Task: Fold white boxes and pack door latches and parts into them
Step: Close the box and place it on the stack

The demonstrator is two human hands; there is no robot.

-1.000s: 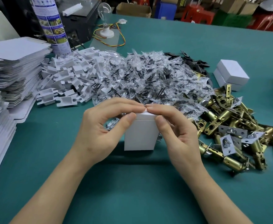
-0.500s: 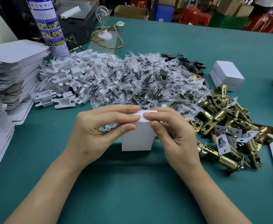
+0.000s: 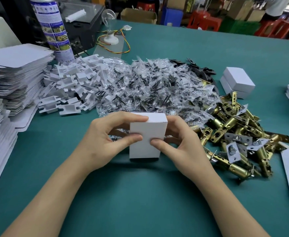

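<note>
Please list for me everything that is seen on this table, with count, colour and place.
white box: one, white, upright at centre, between both hands
closed boxes: two, white, stacked, far right
door latches: pile, brass, right of centre
plastic bags: pile, clear with dark parts, behind the white box
inserts: pile, white, left of the bags
flat box blanks: stacks, white, left edge
spray can: one, white and blue, far left
light bulb: one, clear, far side
table: one, green
left hand: one, grips the box's left side
right hand: one, grips its right side
</note>
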